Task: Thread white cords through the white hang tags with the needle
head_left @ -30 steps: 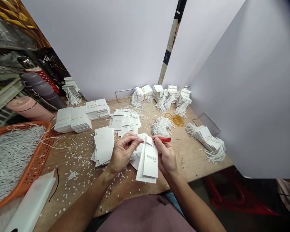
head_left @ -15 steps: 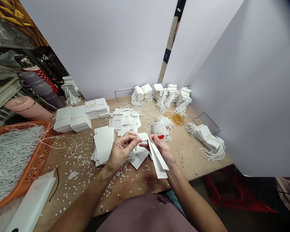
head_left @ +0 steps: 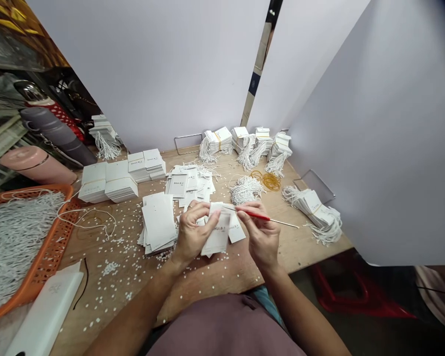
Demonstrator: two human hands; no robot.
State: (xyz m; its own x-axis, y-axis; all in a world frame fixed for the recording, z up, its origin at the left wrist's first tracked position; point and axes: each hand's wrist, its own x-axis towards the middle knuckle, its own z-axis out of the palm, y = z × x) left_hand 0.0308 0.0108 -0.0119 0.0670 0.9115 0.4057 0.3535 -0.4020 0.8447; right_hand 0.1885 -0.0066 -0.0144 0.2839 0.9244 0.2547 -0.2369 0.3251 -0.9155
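Observation:
Between the thumb and fingers of my left hand (head_left: pixel 193 228) are white printed hang tags (head_left: pixel 219 232), held upright over the table. My right hand (head_left: pixel 262 235) grips a crochet hook (head_left: pixel 257 215) by its red handle. One thin metal end of the hook reaches the top of the tags; the other points out to the right. Whether its tip passes through a hole cannot be made out. Just behind my hands lies a bundle of white strings (head_left: pixel 245 190). A stack of blank-faced tags (head_left: pixel 157 221) sits left of my left hand, and loose printed tags (head_left: pixel 191 182) are heaped behind it.
An orange basket (head_left: pixel 54 242) full of white strings stands at left, beside a white oblong case (head_left: pixel 46 309). Banded tag stacks (head_left: pixel 120 179) and strung bundles (head_left: pixel 318 210) line the back and right. Yellow rubber bands (head_left: pixel 271 181) lie near the strings. White paper dots (head_left: pixel 111 268) litter the table.
The tags have passed from my right hand to my left and now stand upright. My right hand has shifted right, turning the crochet hook sideways across the tags' top.

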